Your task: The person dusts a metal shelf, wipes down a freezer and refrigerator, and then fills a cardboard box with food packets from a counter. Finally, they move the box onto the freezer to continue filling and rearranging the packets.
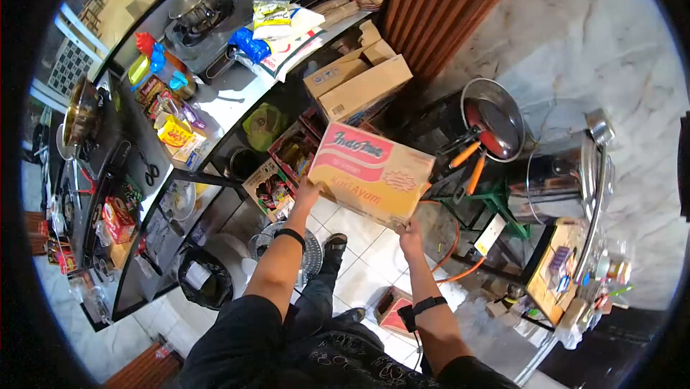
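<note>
Both my hands hold a cardboard box (370, 173) with a red and yellow printed face, tilted, in front of me above the tiled floor. My left hand (307, 192) grips its lower left edge, and my right hand (410, 234) grips its lower right corner. Some of the fingers are hidden behind the box. Just beyond it, an open brown carton (366, 85) rests near the counter. Smaller boxes of packets (273, 189) stand below the counter, left of my left hand.
A black counter (230, 94) with packets, bottles and a pot (195, 4) curves along the left. Pans (496, 119) and a large metal pot (553, 184) stand at right. On the floor are a fan (310, 252), a black-bagged bin (205, 277) and a red box (395, 311).
</note>
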Demonstrator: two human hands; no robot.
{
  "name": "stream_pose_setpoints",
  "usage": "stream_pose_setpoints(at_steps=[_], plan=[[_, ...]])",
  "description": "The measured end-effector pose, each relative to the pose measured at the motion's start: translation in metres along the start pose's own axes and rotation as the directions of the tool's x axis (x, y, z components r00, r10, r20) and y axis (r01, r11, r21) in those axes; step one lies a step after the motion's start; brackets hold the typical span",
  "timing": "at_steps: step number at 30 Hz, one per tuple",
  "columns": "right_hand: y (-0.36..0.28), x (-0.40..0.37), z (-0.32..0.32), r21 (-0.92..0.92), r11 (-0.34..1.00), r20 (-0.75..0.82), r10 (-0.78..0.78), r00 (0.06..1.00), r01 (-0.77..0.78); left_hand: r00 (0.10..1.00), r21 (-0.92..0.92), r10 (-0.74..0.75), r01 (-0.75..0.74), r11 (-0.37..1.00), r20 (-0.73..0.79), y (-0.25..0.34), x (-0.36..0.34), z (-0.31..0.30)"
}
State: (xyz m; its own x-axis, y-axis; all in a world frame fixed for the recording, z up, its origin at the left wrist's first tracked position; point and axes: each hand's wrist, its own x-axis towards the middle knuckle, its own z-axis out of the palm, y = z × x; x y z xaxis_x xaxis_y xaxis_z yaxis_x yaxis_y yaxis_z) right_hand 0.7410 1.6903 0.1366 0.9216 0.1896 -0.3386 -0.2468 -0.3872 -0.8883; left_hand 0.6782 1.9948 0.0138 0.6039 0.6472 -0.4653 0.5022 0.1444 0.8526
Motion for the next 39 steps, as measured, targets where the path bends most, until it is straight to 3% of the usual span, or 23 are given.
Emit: stream_pose_setpoints(at_steps=[2,3,4,6,7,9,10,12,13,16,18,20,23,28,30,31,32,33,34,36,37,38,39], plan=[[-0.029,-0.022,-0.003,-0.192,0.969,0.12,-0.133,0.984,0.154,0.975,0.097,-0.222,0.219,0.971,0.019,0.003,-0.028,-0.013],[-0.029,-0.028,-0.004,-0.226,0.957,0.175,-0.142,0.974,0.18,0.978,0.103,-0.208,0.205,0.973,0.02,-0.002,-0.044,-0.018],[-0.028,-0.039,-0.005,-0.217,0.958,0.167,-0.151,0.974,0.186,0.989,0.219,-0.029,-0.004,0.976,0.146,-0.007,-0.061,-0.023],[-0.027,-0.06,0.0,-0.541,0.745,0.226,-0.318,0.921,0.391,0.945,0.128,-0.072,0.032,0.991,0.318,0.036,-0.106,-0.027],[-0.022,-0.074,0.004,-0.566,0.653,0.2,-0.483,0.852,0.503,0.881,-0.032,-0.272,0.308,0.951,0.388,0.083,-0.156,-0.021],[-0.034,-0.113,0.005,-0.574,0.629,0.239,-0.484,0.842,0.525,0.884,-0.182,-0.141,0.243,0.953,0.445,0.096,-0.214,-0.007],[-0.036,-0.136,0.004,-0.585,0.596,0.291,-0.478,0.829,0.55,0.92,-0.124,-0.149,0.206,0.971,0.364,0.097,-0.238,0.002],[-0.036,-0.176,-0.001,-0.598,0.49,0.348,-0.555,0.756,0.635,0.923,-0.25,-0.214,0.301,0.92,0.321,0.098,-0.283,0.012],[-0.03,-0.192,-0.007,-0.582,0.45,0.373,-0.592,0.714,0.677,0.969,-0.315,-0.043,0.121,0.941,0.242,0.012,-0.248,0.033],[-0.007,-0.235,-0.032,-0.572,0.39,0.434,-0.603,0.669,0.722,0.947,-0.223,-0.177,0.24,0.945,0.269,0.036,-0.33,0.017],[0.013,-0.272,-0.053,-0.579,0.385,0.47,-0.563,0.68,0.719,0.967,-0.362,-0.041,0.133,0.923,0.25,0.003,-0.361,0.024],[0.027,-0.299,-0.072,-0.541,0.313,0.536,-0.587,0.607,0.781,0.954,-0.376,-0.128,0.227,0.898,0.272,-0.019,-0.388,0.026],[0.047,-0.337,-0.097,-0.546,0.346,0.55,-0.539,0.638,0.763,0.94,-0.221,-0.167,0.238,0.946,0.299,-0.036,-0.421,0.028],[0.084,-0.388,-0.139,-0.678,0.319,0.454,-0.527,0.719,0.662,0.915,-0.174,-0.108,0.189,0.966,0.388,-0.052,-0.464,0.044],[0.095,-0.398,-0.157,-0.687,0.353,0.376,-0.576,0.726,0.635,0.922,0.018,0.009,-0.017,1.0,0.387,-0.07,-0.465,0.057],[0.1,-0.404,-0.166,-0.663,0.423,0.384,-0.516,0.766,0.617,0.898,0.037,0.03,-0.051,0.998,0.439,-0.076,-0.467,0.062],[0.104,-0.41,-0.171,-0.634,0.494,0.397,-0.453,0.798,0.595,0.863,0.181,-0.031,-0.07,0.981,0.505,-0.085,-0.463,0.069],[0.116,-0.414,-0.175,-0.662,0.44,0.368,-0.515,0.774,0.607,0.838,0.203,-0.002,-0.129,0.971,0.545,-0.059,-0.488,0.068],[0.121,-0.419,-0.182,-0.72,0.409,0.385,-0.436,0.813,0.56,0.811,0.219,0.024,-0.186,0.958,0.585,-0.033,-0.518,0.068],[0.131,-0.432,-0.191,-0.739,0.466,0.294,-0.427,0.855,0.487,0.712,0.244,-0.008,-0.23,0.942,0.702,-0.03,-0.53,0.072],[0.136,-0.437,-0.197,-0.741,0.467,0.291,-0.423,0.858,0.482,0.621,0.218,-0.062,-0.178,0.96,0.782,-0.03,-0.536,0.071],[0.143,-0.441,-0.203,-0.753,0.494,0.241,-0.407,0.881,0.434,0.52,0.272,-0.118,-0.23,0.935,0.846,-0.047,-0.524,0.075],[0.156,-0.446,-0.209,-0.763,0.519,0.194,-0.385,0.902,0.386,0.472,0.292,-0.165,-0.209,0.933,0.866,-0.052,-0.524,0.075]])
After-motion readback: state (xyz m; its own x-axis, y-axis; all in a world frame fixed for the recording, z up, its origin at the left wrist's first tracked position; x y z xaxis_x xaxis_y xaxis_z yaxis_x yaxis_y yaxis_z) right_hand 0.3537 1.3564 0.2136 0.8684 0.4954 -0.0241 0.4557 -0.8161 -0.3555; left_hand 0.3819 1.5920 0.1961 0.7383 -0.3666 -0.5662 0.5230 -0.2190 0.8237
